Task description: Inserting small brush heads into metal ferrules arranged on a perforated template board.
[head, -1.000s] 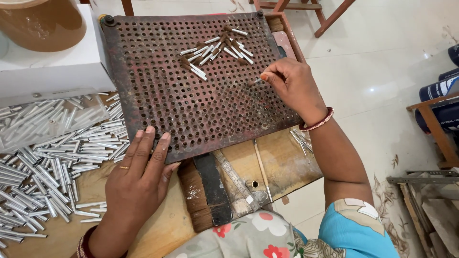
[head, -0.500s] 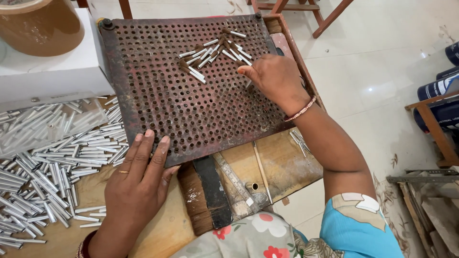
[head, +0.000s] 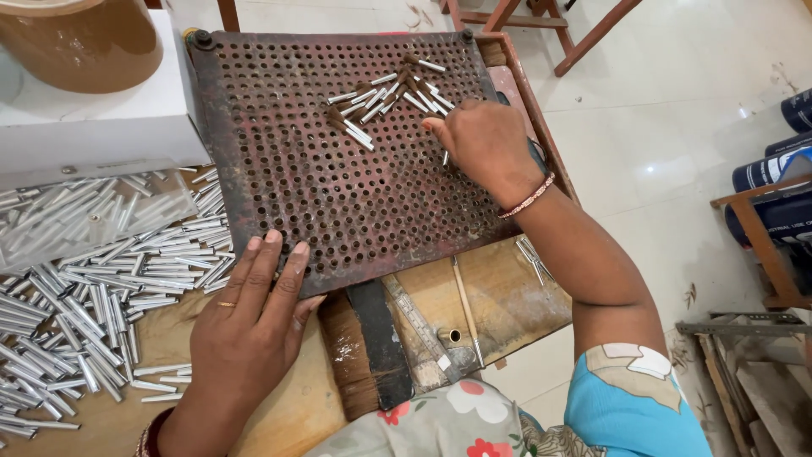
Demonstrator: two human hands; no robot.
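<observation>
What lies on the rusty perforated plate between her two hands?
In the head view, only bare holes of the rusty perforated metal plate separate the left hand from the right hand.

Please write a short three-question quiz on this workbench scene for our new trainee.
1. True or false: the left hand lies flat on the near edge of the perforated plate.
2. Where is the large heap of silver tubes? A) left of the plate B) on the floor C) in a bowl
3. What is the right hand reaching into?

Key: 1 true; 2 A; 3 the small pile of tubes on the plate.
</observation>
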